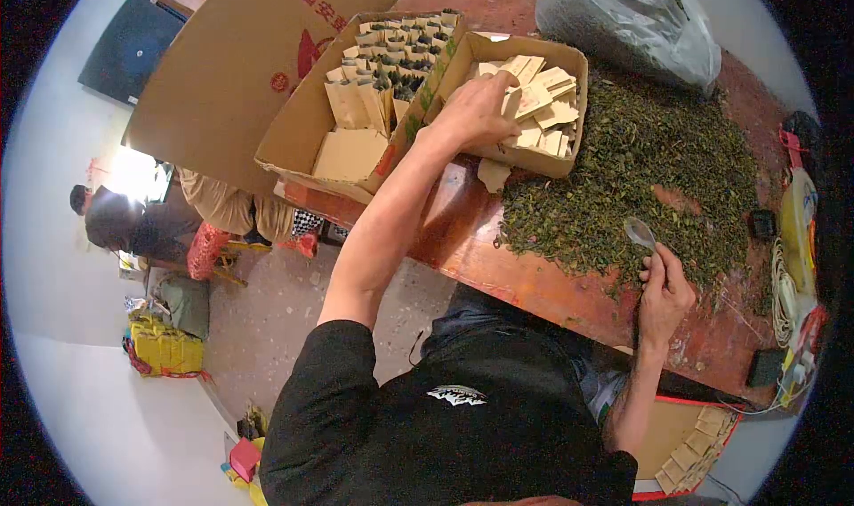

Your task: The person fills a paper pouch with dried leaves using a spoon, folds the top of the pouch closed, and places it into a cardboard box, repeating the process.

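Observation:
My left hand (pixel 476 110) reaches into a small cardboard box (pixel 569 163) of empty tan paper packets (pixel 544 105), fingers closing on one packet near the box's left side. My right hand (pixel 663 292) rests at the table's near edge, holding a metal spoon (pixel 639 232) whose bowl lies on the heap of loose dried green leaves (pixel 649 168). Left of the small box stands a bigger carton (pixel 298 137) holding rows of upright filled packets (pixel 391 61).
A grey plastic bag (pixel 632 16) lies at the far end of the red-brown table (pixel 534 279). Cables and small devices (pixel 792 266) crowd the right edge. A person (pixel 133 221) sits on the floor at left beside a yellow bag (pixel 165 346).

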{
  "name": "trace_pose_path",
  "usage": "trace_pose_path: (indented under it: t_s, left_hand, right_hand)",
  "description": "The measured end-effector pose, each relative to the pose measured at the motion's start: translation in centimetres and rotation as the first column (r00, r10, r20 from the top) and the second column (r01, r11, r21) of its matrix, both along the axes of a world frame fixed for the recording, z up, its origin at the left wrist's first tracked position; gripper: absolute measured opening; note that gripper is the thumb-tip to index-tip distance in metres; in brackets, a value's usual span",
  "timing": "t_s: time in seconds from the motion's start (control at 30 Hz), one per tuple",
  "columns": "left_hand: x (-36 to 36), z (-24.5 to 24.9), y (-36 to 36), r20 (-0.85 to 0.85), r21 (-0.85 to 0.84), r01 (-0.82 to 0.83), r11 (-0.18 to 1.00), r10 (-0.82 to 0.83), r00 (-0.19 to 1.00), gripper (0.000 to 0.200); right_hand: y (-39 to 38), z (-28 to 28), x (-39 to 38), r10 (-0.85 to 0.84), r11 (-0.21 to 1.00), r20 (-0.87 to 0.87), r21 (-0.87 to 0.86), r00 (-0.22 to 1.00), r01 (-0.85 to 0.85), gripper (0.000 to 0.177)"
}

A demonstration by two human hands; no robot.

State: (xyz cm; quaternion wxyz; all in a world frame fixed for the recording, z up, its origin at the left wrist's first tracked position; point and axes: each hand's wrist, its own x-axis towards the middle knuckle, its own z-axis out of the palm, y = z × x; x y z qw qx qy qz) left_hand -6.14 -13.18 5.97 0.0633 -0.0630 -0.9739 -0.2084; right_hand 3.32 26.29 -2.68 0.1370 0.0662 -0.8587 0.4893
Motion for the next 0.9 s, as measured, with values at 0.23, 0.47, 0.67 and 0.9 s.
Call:
trace_pose_path:
  t_s: [0.23, 0.47, 0.67, 0.9]
  left_hand:
    - [0.1, 0.3, 0.0, 0.039, 0.03, -0.048, 0.998, 0.047, 0.998, 0.068]
    - [0.2, 0.0, -0.2, -0.001, 0.126, -0.095, 0.987, 0.096, 0.995, 0.072]
    - [0.4, -0.2, -0.1, -0.027, 0.085, -0.121, 0.989, 0.123, 0.992, 0.072]
    - [0.2, -0.5, -0.5, -0.151, 0.176, -0.131, 0.976, 0.158, 0.976, 0.075]
  right_hand:
    - [0.0, -0.1, 0.0, 0.004, 1.0, -0.017, -0.003, 1.0, -0.004, 0.023]
    - [-0.2, 0.2, 0.1, -0.005, 1.0, 0.02, -0.018, 1.0, 0.005, 0.023]
    - [-0.2, 0.3, 0.0, 0.009, 1.0, -0.014, 0.02, 1.0, -0.009, 0.022]
    - [-0.2, 0.2, -0.1, 0.006, 1.0, -0.04, 0.018, 0.999, -0.005, 0.022]
